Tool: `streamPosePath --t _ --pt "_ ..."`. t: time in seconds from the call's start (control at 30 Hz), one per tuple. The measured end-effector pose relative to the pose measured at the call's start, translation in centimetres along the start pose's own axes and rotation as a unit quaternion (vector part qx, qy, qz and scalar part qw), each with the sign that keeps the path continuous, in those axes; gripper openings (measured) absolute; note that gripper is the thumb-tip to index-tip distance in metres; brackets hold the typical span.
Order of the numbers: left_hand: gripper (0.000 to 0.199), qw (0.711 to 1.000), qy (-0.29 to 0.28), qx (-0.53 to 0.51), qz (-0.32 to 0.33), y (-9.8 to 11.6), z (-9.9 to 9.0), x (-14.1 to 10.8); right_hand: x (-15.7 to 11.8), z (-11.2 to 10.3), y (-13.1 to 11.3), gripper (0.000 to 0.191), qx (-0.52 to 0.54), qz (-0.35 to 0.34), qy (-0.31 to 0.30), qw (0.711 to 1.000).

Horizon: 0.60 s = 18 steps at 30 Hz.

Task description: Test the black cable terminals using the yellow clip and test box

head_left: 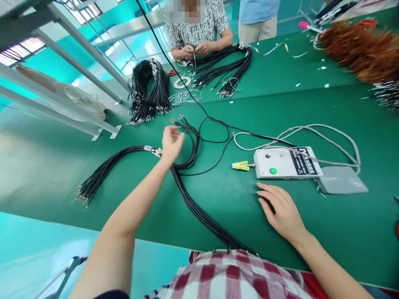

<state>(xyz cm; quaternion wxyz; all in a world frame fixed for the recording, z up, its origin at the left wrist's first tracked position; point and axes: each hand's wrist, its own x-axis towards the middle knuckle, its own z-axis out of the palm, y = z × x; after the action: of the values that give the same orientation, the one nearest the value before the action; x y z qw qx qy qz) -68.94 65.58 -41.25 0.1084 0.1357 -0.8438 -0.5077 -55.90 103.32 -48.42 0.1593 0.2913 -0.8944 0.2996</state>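
Note:
My left hand (172,144) is over the loose ends of a bunch of black cables (195,145), its fingers loosely curled and the thumb apart; one copper-tipped end lies right at the fingertips, and I see no grip on it. Beneath that wrist, a black cable bundle (109,162) with a clear wrap and metal parts fans out to the left, and more cables (205,222) run towards my body. My right hand (282,209) is open above the table, fingers spread. Just beyond it lies a white control box (277,164) with a green button and a yellow-jawed clip (241,165) on its left end.
A grey foot pedal (343,180) with a looped grey cord sits beside the box. Across the green table (268,99), a person (199,31) handles black cables. Another cable bundle (149,91), a white tape roll (182,82) and brown bristly bundles (364,50) lie farther off. Metal rack legs (90,87) stand left.

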Motion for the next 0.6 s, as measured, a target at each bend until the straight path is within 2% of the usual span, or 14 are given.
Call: streamPosePath --t 0.07,0.1,0.13,0.17,0.2,0.23,0.27,0.33,0.43,0.53,0.6 --pt "0.024 0.992 -0.118 0.015 0.039 0.5 0.4 -5.3 0.1 0.0 0.0 0.025 0.003 0.001 -0.005 1.0" --pt "0.027 0.973 -0.222 0.024 0.06 0.8 0.6 -7.9 0.2 0.1 0.0 0.024 0.006 0.002 -0.008 1.0" --pt "0.025 0.894 -0.425 0.065 0.125 1.0 0.7 -10.3 0.2 0.1 0.0 0.023 0.01 0.003 -0.011 1.0" --pt "0.022 0.81 -0.548 0.112 0.176 1.0 0.8 -12.2 0.3 0.1 0.0 0.023 0.013 0.005 -0.013 1.0" --pt "0.019 0.76 -0.602 0.146 0.197 0.9 0.9 -13.6 0.3 0.1 0.0 0.022 0.016 0.008 -0.015 1.0" --pt "0.015 0.729 -0.636 0.161 0.195 0.7 1.0 -14.6 0.3 0.1 0.0 0.022 0.018 0.011 -0.017 1.0" --pt "0.012 0.73 -0.643 0.16 0.167 0.4 1.0 -15.0 0.3 0.1 0.0 0.022 0.02 0.012 -0.019 1.0" --pt "0.003 0.764 -0.633 0.113 0.056 -0.3 1.1 -14.8 0.2 0.1 0.0 0.022 0.025 0.013 -0.022 0.999" --pt "0.017 0.787 -0.609 0.032 -0.097 -1.3 1.2 -13.8 0.2 0.1 0.0 0.021 0.036 0.015 -0.018 0.999" --pt "0.027 0.804 -0.569 -0.024 -0.172 -1.4 1.3 -13.3 0.2 0.0 -0.1 0.019 0.059 0.032 -0.015 0.998" --pt "0.029 0.825 -0.52 -0.07 -0.211 -1.1 1.4 -13.3 0.3 -0.3 -0.3 0.018 0.093 0.057 -0.017 0.994"
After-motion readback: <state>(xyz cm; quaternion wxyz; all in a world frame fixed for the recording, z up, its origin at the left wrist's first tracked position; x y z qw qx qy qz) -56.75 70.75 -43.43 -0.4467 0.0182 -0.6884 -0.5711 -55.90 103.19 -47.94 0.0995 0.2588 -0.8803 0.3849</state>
